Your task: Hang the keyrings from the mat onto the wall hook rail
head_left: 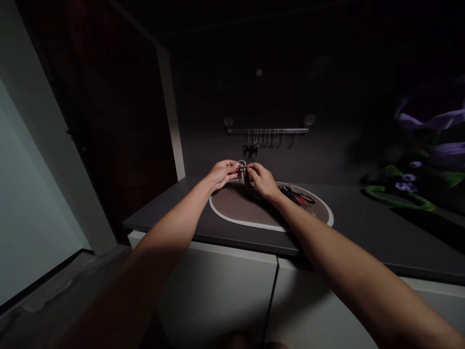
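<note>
Two-handed, reaches over the counter with forearms stretched forward and slanting inward. Works above the pale-rimmed mat, below and in front of the hook rail. Curls the left hand inward and pinches the keys between thumb and fingers. Turns the back of the right hand upward and grips at the right side of the keys with gathered fingertips; cannot tell the exact part pinched there. Holds the keys between both hands, with tips pointing down and long axis close to vertical. Shows the ring at the top, as a small open hoop.
</note>
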`<control>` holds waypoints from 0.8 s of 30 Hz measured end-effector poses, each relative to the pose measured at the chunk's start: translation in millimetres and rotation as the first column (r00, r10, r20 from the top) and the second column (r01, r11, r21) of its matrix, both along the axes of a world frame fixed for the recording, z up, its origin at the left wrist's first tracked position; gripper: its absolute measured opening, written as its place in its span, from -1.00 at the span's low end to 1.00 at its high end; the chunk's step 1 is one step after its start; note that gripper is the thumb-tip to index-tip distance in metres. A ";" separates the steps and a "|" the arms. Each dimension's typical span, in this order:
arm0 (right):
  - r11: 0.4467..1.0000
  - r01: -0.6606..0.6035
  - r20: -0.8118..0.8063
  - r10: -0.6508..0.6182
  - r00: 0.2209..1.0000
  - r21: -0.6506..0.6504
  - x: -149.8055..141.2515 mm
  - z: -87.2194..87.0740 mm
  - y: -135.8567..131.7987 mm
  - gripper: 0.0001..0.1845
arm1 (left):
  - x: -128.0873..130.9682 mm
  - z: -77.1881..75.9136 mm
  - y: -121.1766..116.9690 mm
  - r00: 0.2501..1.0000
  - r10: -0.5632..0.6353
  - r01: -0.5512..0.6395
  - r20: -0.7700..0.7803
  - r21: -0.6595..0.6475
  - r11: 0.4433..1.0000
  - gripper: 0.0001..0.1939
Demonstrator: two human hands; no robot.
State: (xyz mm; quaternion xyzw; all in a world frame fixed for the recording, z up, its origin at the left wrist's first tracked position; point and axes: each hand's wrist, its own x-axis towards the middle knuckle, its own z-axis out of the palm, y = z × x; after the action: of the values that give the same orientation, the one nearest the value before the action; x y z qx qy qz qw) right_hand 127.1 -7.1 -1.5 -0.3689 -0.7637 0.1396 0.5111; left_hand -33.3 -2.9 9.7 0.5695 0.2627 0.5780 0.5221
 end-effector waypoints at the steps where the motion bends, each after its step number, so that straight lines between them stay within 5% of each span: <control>1: 1.000 -0.009 -0.019 0.009 1.000 -0.003 -0.2 -0.5 0.4 -0.73 | 0.1 -0.1 0.1 1.000 -0.007 0.007 0.008 0.000 1.000 -0.97; 24: 0.955 -0.246 -0.316 0.186 0.930 -0.162 -0.4 6.6 -7.5 -0.77 | 7.1 0.0 -4.7 1.000 0.019 -0.018 0.015 -0.040 0.999 -0.81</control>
State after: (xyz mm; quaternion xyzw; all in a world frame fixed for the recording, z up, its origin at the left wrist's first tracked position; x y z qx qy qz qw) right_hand 126.7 -14.6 5.1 -0.3063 -0.6965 0.3248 0.5618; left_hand -26.2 -7.6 9.7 0.5521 0.2755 0.5819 0.5298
